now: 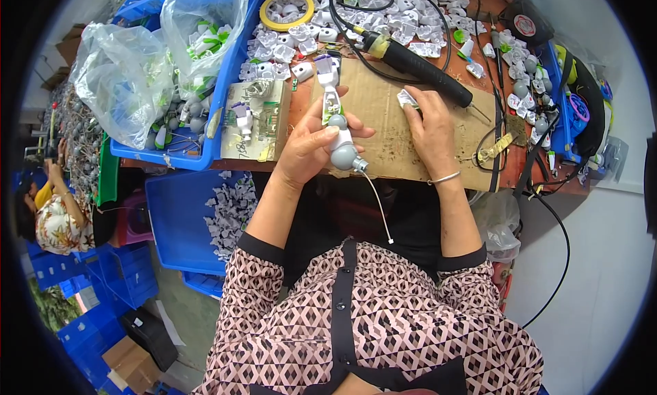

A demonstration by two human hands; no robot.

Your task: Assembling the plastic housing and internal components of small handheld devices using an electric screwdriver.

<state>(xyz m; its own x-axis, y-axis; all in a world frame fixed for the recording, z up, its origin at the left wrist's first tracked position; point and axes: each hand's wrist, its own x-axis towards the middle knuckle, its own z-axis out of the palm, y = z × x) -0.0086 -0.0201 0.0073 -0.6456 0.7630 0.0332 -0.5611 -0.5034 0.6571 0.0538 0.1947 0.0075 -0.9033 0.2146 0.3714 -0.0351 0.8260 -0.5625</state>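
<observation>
My left hand (299,150) is closed around a white and grey plastic assembly (344,157) with rounded grey ball parts and some green inside its opened upper end. A thin white cable (380,207) with a small plug dangles from its lower end. On the brown cardboard (376,148), my right hand (434,131) grips a small white plastic shell (406,98) between thumb and fingers. Just beyond that hand lies a black corded tool (428,73) like an electric screwdriver, its thin bit pointing right.
Many white plastic shells (417,25) cover the bench's far side, beside a yellow tape roll (265,13). At left stands a blue bin (213,131) with bagged parts; a fixture block (272,121) sits nearby. Cables (567,244) hang at right. Another person (63,213) works far left.
</observation>
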